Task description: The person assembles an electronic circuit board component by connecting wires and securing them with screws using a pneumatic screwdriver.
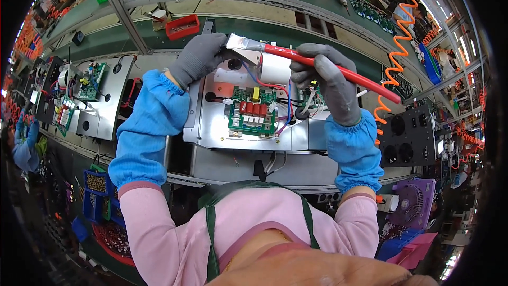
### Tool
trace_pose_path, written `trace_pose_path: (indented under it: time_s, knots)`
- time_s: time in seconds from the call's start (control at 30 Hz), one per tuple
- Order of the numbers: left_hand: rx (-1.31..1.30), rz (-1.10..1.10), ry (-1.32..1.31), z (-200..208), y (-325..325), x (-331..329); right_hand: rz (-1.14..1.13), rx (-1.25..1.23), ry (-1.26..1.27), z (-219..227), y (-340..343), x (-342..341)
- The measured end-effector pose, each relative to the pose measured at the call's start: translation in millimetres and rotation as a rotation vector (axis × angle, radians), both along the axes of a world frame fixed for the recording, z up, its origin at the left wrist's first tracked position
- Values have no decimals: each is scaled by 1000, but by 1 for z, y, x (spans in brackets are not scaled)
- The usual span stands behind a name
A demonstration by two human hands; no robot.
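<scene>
My right hand [333,82], in a grey glove, grips a long red-handled brush [286,52], which slants across the work. White paste coats the brush's flat end, close beside my left fingers. My left hand [198,59], also gloved in grey, is closed at the far left of the metal chassis [206,135]. A flat dark-edged part lies at its fingertips under the brush end; its kind is hard to make out. In the chassis sit a green circuit board [253,111] with red and white components, a white cylinder [275,69] and red and blue wires.
Another metal chassis with boards [108,100] stands on the left, and a black panel with fans [406,137] on the right. A red bin [182,27] is beyond my left hand. An orange coiled hose [400,47] hangs at right. Blue bins [92,204] hold small parts.
</scene>
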State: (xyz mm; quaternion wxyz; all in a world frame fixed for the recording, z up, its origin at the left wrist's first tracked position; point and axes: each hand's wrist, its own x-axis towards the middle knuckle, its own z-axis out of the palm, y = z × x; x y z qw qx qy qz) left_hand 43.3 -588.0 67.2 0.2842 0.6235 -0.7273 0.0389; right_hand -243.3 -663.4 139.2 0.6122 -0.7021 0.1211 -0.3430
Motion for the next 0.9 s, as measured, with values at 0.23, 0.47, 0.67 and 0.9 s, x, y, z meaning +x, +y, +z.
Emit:
trace_pose_path:
  time_s: [0.23, 0.47, 0.67, 0.9]
  knots:
    - [5, -20, 15, 0, -3, 2, -37, 44, 3, 6, 0, 4]
    - [4, -18, 16, 1, 0, 1, -63, -19, 34, 14, 1, 6]
    - [11, -15, 18, 2, 1, 1, -68, -57, 41, 17, 2, 2]
    - [-19, -27, 32, 2, 1, 0, -22, -46, 8, 16, 7, 3]
